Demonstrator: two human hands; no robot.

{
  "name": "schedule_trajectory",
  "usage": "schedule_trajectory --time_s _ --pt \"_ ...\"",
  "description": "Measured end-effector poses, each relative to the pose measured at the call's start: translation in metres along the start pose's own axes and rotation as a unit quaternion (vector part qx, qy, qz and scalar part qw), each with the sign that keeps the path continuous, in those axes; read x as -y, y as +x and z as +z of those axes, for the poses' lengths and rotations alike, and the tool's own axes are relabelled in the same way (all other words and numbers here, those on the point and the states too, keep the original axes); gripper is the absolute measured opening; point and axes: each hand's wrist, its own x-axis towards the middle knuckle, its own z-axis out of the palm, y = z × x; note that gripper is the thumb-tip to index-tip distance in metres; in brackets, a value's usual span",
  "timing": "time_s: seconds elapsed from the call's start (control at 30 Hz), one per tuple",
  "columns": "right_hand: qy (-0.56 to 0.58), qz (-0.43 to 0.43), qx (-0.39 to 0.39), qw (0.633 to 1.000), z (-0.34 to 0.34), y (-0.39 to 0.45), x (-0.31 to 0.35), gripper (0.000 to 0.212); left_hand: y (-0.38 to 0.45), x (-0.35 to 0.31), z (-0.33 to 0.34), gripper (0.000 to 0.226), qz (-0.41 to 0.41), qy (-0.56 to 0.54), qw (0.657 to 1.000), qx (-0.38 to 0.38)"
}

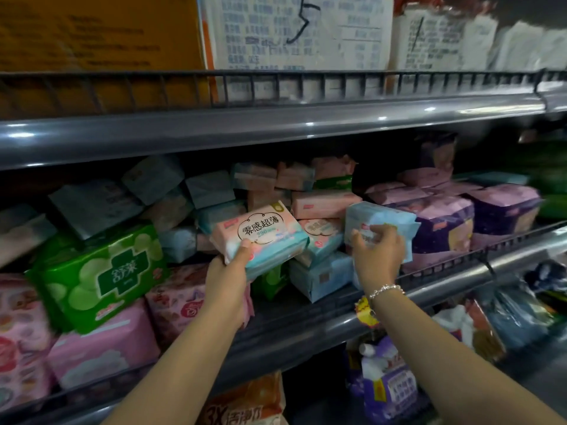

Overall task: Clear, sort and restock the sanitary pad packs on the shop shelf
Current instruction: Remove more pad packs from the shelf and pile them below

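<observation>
My left hand (228, 282) grips a pink and turquoise pad pack (260, 233) from below, thumb on its front face, lifted a little in front of the middle shelf. My right hand (379, 257), a beaded bracelet on its wrist, holds a light blue pad pack (380, 217) by its front, tilted above another light blue pack (320, 276) lying on the shelf. Behind them sit piled pink packs (325, 204). A large green pack (98, 276) lies to the left on top of pink packs (101, 345). Purple packs (445, 222) stand to the right.
The grey shelf rail (306, 329) with a low wire fence runs across in front of the packs. The upper shelf (214, 130) carries cardboard boxes and white printed packs. Below hang an orange pack (251, 403) and purple packs (389, 384). Grey-blue packs (153, 182) are stacked at the back left.
</observation>
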Motion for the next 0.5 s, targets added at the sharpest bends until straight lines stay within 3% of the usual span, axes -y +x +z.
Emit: schedule_trajectory --time_s 0.1,0.17,0.27,0.4,0.5 --pt "-0.085 -0.037 -0.078 0.993 -0.015 0.017 -0.004 0.046 -0.002 0.004 0.015 0.039 0.000 -0.007 1.000 0.011" --pt "-0.104 -0.040 -0.082 0.990 -0.024 0.031 -0.007 0.057 -0.003 0.009 0.023 0.040 -0.006 -0.011 1.000 0.016" --pt "-0.134 -0.005 -0.028 0.991 -0.033 0.055 -0.015 0.076 -0.002 0.018 0.030 0.032 -0.012 -0.014 1.000 0.021" --pt "-0.062 -0.018 0.104 0.992 -0.041 0.077 -0.016 0.059 -0.001 0.024 0.038 0.030 -0.019 -0.026 0.999 0.032" --pt "-0.037 0.005 0.158 0.987 -0.044 0.079 -0.018 0.060 -0.001 0.026 0.040 0.027 -0.022 -0.033 0.999 0.037"
